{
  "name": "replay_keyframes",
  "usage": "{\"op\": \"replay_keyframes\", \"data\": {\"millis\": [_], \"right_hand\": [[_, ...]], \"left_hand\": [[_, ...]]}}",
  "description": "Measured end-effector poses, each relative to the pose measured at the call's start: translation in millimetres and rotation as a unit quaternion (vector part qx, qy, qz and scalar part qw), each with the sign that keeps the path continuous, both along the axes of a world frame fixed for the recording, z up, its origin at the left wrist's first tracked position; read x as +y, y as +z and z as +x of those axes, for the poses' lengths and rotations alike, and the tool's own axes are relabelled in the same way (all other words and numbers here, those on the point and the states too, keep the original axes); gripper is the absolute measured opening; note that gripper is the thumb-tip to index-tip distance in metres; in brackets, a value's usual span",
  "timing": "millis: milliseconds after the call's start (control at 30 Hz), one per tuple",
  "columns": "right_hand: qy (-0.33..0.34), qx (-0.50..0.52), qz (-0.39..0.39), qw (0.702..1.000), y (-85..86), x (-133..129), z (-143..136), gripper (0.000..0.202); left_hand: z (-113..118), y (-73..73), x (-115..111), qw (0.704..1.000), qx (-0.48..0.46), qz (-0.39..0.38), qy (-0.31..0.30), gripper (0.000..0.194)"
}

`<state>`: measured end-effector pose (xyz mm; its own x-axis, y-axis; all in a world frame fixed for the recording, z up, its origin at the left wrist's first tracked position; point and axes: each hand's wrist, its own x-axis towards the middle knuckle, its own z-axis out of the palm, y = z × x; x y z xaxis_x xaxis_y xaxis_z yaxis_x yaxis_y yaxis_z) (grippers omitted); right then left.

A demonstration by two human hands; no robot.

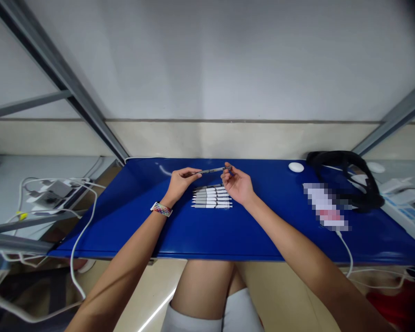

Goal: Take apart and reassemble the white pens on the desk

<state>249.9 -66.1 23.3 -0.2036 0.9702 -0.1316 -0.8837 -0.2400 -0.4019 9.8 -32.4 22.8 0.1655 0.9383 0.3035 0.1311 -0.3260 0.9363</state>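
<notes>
Between my two hands a slim pen (212, 170) is held almost level above the blue tabletop. My left hand (181, 182) pinches its left end between thumb and fingers. At the other end, the fingertips of my right hand (239, 185) close on the pen. Just below lies a row of several white and grey pens (212, 199), side by side and pointing left; my right hand partly covers their right ends at the back. A patterned band (162, 209) circles my left wrist.
On the right of the blue table (256, 235) are a white oval object (296, 167), a black strap-like headset (346, 180) and a blurred-out device (327, 207) with a white cable (347, 251). White cables and adapters (55, 191) lie at left. Metal posts (86, 92) frame both sides.
</notes>
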Motion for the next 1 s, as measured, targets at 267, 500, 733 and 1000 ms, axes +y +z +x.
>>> {"op": "replay_keyframes", "data": {"millis": [267,500,733,1000], "right_hand": [[0.007,0.009,0.001,1.000,1.5,-1.5,2.0,0.022],[0.039,-0.009,0.010,0.999,2.1,-3.2,1.5,0.040],[0.024,-0.014,-0.002,1.000,3.1,-3.5,0.1,0.030],[0.031,0.005,0.012,0.999,5.7,-6.9,0.6,0.034]], "left_hand": [[-0.7,-1.2,0.6,1.000,0.004,0.005,0.001,0.031],[-1.7,-4.2,2.2,1.000,0.011,0.005,0.000,0.030],[0.4,-1.9,0.4,1.000,-0.001,-0.002,-0.001,0.031],[1.5,-0.8,-1.0,1.000,0.010,0.001,0.000,0.031]]}}
